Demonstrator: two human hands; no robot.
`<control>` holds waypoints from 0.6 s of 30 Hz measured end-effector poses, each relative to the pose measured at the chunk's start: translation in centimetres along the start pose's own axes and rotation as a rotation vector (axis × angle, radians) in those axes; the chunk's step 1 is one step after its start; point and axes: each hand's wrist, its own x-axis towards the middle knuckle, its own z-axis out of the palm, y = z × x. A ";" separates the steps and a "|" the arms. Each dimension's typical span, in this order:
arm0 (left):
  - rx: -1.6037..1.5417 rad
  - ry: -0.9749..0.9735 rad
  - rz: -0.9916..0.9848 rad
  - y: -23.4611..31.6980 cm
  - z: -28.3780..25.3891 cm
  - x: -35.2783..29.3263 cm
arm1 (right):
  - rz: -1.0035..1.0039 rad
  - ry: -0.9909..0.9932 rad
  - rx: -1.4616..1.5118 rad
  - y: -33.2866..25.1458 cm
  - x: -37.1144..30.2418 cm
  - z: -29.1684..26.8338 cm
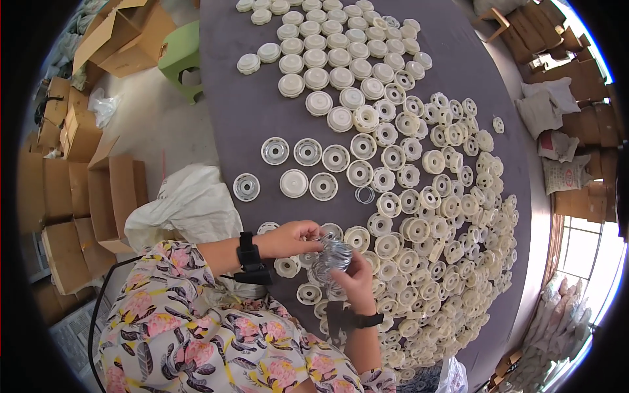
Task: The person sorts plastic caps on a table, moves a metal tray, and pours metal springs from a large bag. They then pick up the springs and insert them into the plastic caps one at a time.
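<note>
A thick bundle of thin silvery metal rings (333, 254) is between my two hands, over the near side of the table. My right hand (356, 283) is closed around the bundle from the right. At its upper left edge, my left hand (296, 238) has thumb and fingers pinched on the rings. How many rings the left fingers hold is hidden. Beyond the hands lie round white plastic pieces, some with a metal ring set on them, such as the ringed disc (246, 187). A smooth white disc (293, 183) lies beside them. A few loose rings (365, 195) rest nearby.
A large heap of off-white plastic wheel-like parts (452, 262) covers the right of the dark table (229, 118). Rows of white caps (316, 58) stand at the far end. A green stool (181, 57), cardboard boxes (124, 190) and a white sack (187, 203) are at the left.
</note>
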 end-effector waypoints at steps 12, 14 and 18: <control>-0.276 -0.174 -0.427 3.8 0.7 0.8 | -0.295 0.040 -0.424 0.0 -2.0 0.2; -0.300 -0.166 -0.344 3.5 1.2 0.3 | -0.215 0.066 -0.223 1.4 -2.3 -1.2; -0.191 -0.161 -0.087 2.6 2.1 -0.2 | -0.109 0.107 0.147 0.9 -3.0 -1.0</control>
